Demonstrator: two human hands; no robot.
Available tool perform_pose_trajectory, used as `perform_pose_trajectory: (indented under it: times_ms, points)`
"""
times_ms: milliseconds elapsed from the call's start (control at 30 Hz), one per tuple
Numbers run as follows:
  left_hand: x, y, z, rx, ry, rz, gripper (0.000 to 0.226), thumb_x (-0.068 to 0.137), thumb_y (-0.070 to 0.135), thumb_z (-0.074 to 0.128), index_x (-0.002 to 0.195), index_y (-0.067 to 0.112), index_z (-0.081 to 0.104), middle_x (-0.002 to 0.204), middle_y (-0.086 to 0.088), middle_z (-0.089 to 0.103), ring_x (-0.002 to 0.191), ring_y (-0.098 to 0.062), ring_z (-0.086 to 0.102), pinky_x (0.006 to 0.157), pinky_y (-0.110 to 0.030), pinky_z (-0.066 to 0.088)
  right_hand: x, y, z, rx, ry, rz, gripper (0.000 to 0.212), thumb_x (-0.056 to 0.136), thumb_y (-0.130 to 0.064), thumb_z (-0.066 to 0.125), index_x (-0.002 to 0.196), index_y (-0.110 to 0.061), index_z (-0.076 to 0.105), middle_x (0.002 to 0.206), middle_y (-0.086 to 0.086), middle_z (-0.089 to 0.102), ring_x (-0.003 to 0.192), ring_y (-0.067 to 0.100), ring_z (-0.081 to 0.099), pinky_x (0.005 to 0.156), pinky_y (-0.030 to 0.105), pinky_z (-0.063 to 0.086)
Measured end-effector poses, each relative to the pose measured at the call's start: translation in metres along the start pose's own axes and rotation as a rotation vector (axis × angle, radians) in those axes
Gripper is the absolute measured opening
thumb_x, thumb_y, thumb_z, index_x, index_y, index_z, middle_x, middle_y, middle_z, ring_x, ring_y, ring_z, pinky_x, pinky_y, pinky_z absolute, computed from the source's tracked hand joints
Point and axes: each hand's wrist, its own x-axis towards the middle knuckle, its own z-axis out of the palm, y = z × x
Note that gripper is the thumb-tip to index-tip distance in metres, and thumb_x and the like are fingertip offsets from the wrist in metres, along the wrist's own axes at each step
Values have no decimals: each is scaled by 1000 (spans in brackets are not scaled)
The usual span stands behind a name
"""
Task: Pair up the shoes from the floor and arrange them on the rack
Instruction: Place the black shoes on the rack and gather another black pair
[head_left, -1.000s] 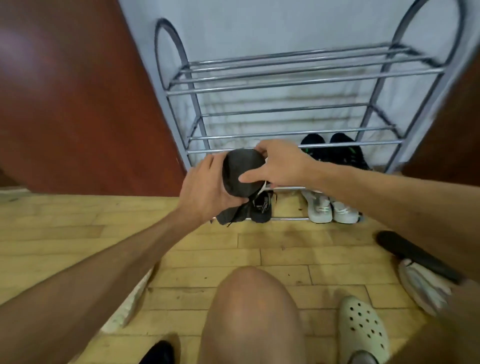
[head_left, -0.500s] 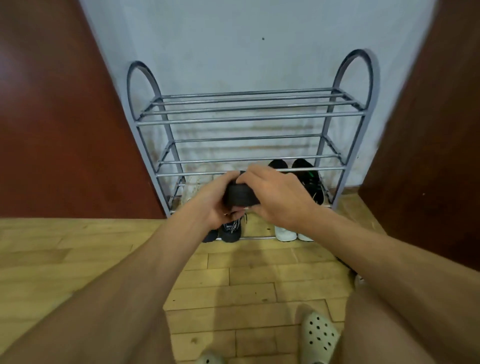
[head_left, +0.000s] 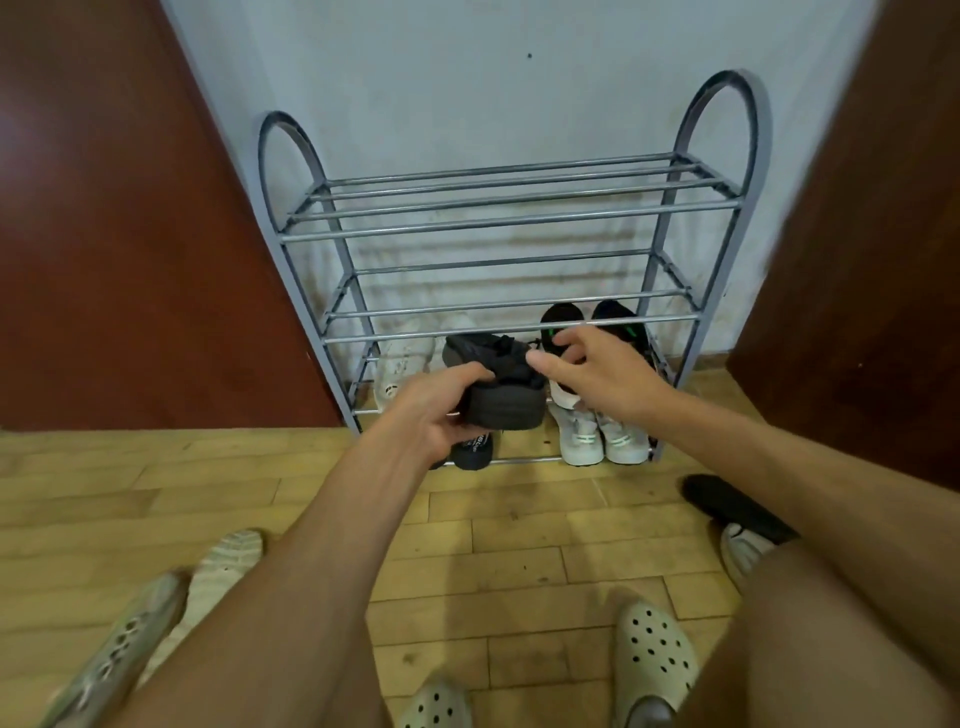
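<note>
On the floor (head_left: 156, 499) at the lower left, a pale knit shoe (head_left: 223, 566) and a greenish holed shoe (head_left: 114, 660) are lying side by side, toes pointing away from the person. At the left end of the rack (head_left: 311, 171), a white pair (head_left: 410, 358) is sitting at the back of the bottom tier. The left hand (head_left: 441, 410) is gripping a dark shoe (head_left: 498, 384) from below at the front of that tier, its long axis running front to back, heel block facing the person and toe pointing toward the wall. A black shoe (head_left: 472, 449) is resting on the front rail just under it. The right hand (head_left: 587, 369) is hovering with fingers spread and loose, thumb touching the dark shoe's top; it is grasping nothing. A grey-white pair (head_left: 597, 436) is standing at the right front of the bottom tier, with a black pair (head_left: 566, 322) behind it. A black sandal (head_left: 727, 504) and a white shoe (head_left: 743, 545) are lying on the floor to the right. Cream clogs (head_left: 654, 654) are on the person's feet.
</note>
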Motion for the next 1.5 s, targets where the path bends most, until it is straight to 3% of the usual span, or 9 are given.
perform_pose_trajectory:
  times_ms: [200,333,533,767,867,1033,1200,1400,1500]
  points:
    - [1,-11,5,181,-136,-42,21,83,7,66,104,5,63,94,-14,65,82,-22,62,61,-32,59,-7,14,-19,335,-329,381,42,80,-33,75,108,-1,67,98,14,66,85,24,65,84,39,59]
    - [-3,-18,17,315,-340,-33,20,84,1,62,98,13,70,106,-10,71,99,-24,65,85,-39,53,-17,25,-29,362,-391,479,44,80,-11,76,120,-1,62,123,22,64,102,31,66,84,38,58]
    - [-10,-21,46,425,-412,33,43,88,9,63,127,24,57,117,0,68,104,-21,64,71,-33,53,-22,33,-46,421,-266,434,43,82,6,69,123,3,59,116,16,67,101,31,66,84,40,58]
    - [-26,8,126,837,-356,275,43,89,6,62,129,21,54,96,-9,67,74,-26,63,68,-40,56,-59,70,-96,580,-16,324,41,79,3,72,118,-7,61,112,7,70,94,24,69,75,31,61]
    - [-35,5,175,911,-379,298,40,90,3,57,128,16,54,111,-15,65,88,-33,61,58,-37,54,-85,102,-137,545,3,331,44,85,-5,68,127,-9,54,117,11,67,100,27,68,82,34,58]
    - [-52,-39,248,812,-434,152,36,92,-2,53,127,6,53,117,-15,58,111,-43,57,78,-49,53,-134,185,-187,198,-37,499,41,90,-1,60,130,-6,54,115,16,65,98,28,67,83,37,58]
    - [-50,-108,295,718,-429,3,45,91,-5,53,135,7,48,137,-14,53,125,-40,49,93,-57,48,-184,261,-186,-46,-159,716,41,92,-11,62,131,-2,53,82,6,58,82,23,59,83,39,55]
    - [-46,-201,301,635,-446,-151,52,88,-10,55,134,14,48,135,-10,56,123,-34,52,72,-46,51,-231,336,-157,-66,-153,872,39,92,-15,58,129,-2,55,116,13,59,105,27,61,89,38,56]
    - [-35,-237,278,655,-460,-205,55,89,-9,54,137,15,44,136,-9,55,122,-33,53,85,-49,52,-247,368,-134,2,-111,973,34,91,-16,59,121,0,59,115,15,64,97,26,65,87,39,57]
